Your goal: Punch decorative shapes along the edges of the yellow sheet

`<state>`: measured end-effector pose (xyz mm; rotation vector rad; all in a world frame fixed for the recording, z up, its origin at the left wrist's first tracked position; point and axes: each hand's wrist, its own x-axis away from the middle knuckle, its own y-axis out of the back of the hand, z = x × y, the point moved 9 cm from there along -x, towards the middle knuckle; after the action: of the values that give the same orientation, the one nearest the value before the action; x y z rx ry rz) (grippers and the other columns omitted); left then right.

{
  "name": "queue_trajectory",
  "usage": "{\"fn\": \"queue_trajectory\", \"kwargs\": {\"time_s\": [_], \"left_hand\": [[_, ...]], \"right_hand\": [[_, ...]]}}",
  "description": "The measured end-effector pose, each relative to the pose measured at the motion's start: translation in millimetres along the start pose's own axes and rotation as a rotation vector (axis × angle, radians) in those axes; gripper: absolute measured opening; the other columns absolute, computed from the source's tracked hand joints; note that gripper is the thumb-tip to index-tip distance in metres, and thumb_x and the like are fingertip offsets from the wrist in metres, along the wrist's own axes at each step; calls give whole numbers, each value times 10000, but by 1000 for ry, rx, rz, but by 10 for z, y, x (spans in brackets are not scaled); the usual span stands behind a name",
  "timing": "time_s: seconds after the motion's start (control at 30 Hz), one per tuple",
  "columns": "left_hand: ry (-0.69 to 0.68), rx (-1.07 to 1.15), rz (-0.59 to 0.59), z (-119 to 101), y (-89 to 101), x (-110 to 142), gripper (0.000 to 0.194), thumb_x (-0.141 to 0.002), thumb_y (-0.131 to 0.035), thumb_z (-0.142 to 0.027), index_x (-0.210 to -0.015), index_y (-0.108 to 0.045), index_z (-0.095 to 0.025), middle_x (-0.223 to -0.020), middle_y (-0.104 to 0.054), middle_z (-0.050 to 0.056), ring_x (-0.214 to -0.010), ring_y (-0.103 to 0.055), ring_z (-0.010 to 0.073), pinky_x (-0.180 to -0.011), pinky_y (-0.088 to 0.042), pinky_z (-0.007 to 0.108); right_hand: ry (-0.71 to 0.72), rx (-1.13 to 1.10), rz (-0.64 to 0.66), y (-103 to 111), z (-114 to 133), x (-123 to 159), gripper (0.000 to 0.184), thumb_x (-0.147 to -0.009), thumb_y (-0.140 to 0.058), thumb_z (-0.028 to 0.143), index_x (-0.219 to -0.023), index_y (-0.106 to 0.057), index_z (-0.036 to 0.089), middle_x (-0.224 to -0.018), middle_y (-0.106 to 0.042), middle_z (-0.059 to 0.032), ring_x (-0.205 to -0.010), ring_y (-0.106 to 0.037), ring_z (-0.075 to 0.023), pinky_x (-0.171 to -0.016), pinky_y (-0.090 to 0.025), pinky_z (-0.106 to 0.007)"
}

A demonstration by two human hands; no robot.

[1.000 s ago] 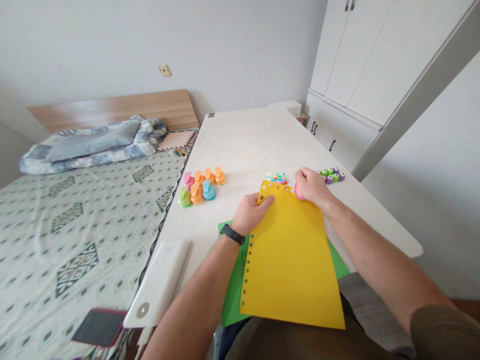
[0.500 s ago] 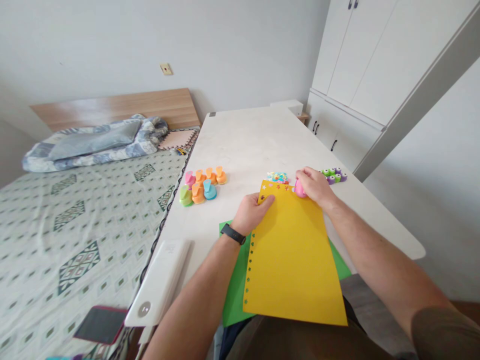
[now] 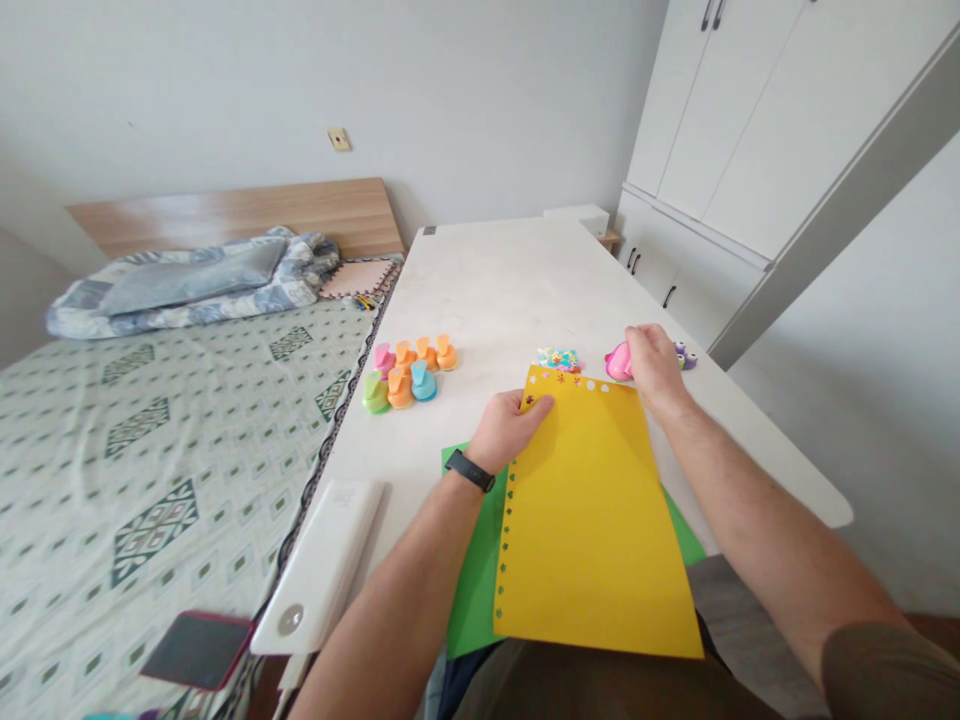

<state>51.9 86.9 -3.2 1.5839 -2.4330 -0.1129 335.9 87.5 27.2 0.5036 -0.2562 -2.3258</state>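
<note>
At the centre of the frame, a yellow sheet (image 3: 600, 520) is held by the left hand (image 3: 510, 430), its upper left edge pinched with the thumb on top. A black wristband (image 3: 470, 470) is worn on that wrist. Small cut-out shapes are lined along the sheet's left and top edges, and a green sheet (image 3: 472, 580) is partly covered beneath it.

Right of centre, a pink craft punch (image 3: 619, 362) is gripped in the closed fingers of the right hand (image 3: 656, 365), just beyond the sheet's top edge — whether the two touch cannot be told. Small purple pieces (image 3: 686, 356) are partly hidden behind that hand. Tiny colourful bits (image 3: 559, 358) are heaped just above the yellow sheet.

Left of centre on the white table (image 3: 510, 280), pink, orange, green and blue punches (image 3: 400, 388) are grouped. At lower left, a long white device (image 3: 322, 570) is seen on the table's edge; a dark, red-edged tablet (image 3: 199, 650) is laid beside it — on the patterned bed (image 3: 187, 420).
</note>
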Motion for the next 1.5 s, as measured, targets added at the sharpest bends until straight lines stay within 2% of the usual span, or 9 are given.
{"fn": "queue_trajectory", "kwargs": {"time_s": [0.17, 0.27, 0.4, 0.47, 0.53, 0.7, 0.93, 1.27, 1.5], "left_hand": [[-40, -107, 9, -35, 5, -4, 423, -780, -644, -575, -740, -639, -154, -649, -640, 19, -583, -592, 164, -486, -385, 236], [-33, -108, -7, -43, 21, 2, 422, -776, -644, -575, -734, -636, -155, -641, -632, 17, -577, -584, 161, -485, -376, 234], [-15, -102, -23, -41, 36, 7, 413, -771, -650, -569, -731, -633, -158, -619, -617, 11, -583, -584, 165, -491, -377, 235], [-14, -109, -23, -38, 39, 5, 413, -772, -651, -568, -733, -633, -157, -614, -613, 11, -586, -584, 166, -493, -378, 235], [-23, -117, -17, -39, 36, 1, 415, -779, -646, -569, -738, -634, -156, -614, -613, 11, -584, -583, 164, -494, -378, 235], [-52, -127, -1, -39, 26, -11, 427, -797, -629, -575, -749, -639, -151, -631, -621, 21, -586, -585, 164, -494, -378, 238], [-39, -125, -10, -20, 32, -20, 417, -783, -641, -570, -744, -639, -154, -628, -620, 22, -591, -587, 169, -495, -384, 242], [-46, -121, 6, -52, 19, -5, 404, -780, -639, -559, -718, -627, -160, -586, -595, 9, -546, -566, 156, -467, -355, 233], [-46, -119, 15, -47, 19, -3, 412, -788, -631, -567, -731, -632, -159, -615, -609, 14, -562, -569, 156, -476, -360, 234]], "right_hand": [[24, -86, 26, -29, -46, -75, 196, -887, -532, 389, -751, -548, 249, -677, -583, 6, -771, -572, -196, -724, -440, -321], [-13, -169, 93, -85, -88, -69, 225, -892, -548, 429, -752, -540, 253, -746, -603, -16, -767, -578, -195, -658, -458, -316], [-34, -344, 286, -227, 24, 41, 329, -863, -617, 578, -843, -545, 258, -705, -623, 12, -646, -587, -166, -558, -465, -279], [-34, -423, 412, -304, 130, 119, 385, -851, -636, 624, -879, -551, 249, -708, -664, 10, -632, -616, -154, -581, -491, -275], [-46, -473, 484, -335, 201, 165, 410, -835, -668, 627, -896, -560, 236, -728, -703, -7, -641, -646, -153, -608, -513, -281], [-108, -543, 496, -321, 189, 142, 396, -795, -758, 559, -922, -594, 221, -793, -748, -44, -684, -694, -169, -607, -530, -280], [-128, -610, 420, -279, 169, 102, 404, -751, -815, 518, -931, -609, 221, -779, -748, -40, -660, -704, -169, -596, -555, -280], [-156, -583, 464, -366, 134, 150, 386, -734, -847, 444, -967, -636, 220, -899, -764, -47, -830, -733, -196, -756, -601, -328], [-135, -540, 559, -415, 185, 218, 341, -786, -799, 463, -983, -717, 198, -949, -773, -71, -839, -723, -181, -782, -593, -295]]}}
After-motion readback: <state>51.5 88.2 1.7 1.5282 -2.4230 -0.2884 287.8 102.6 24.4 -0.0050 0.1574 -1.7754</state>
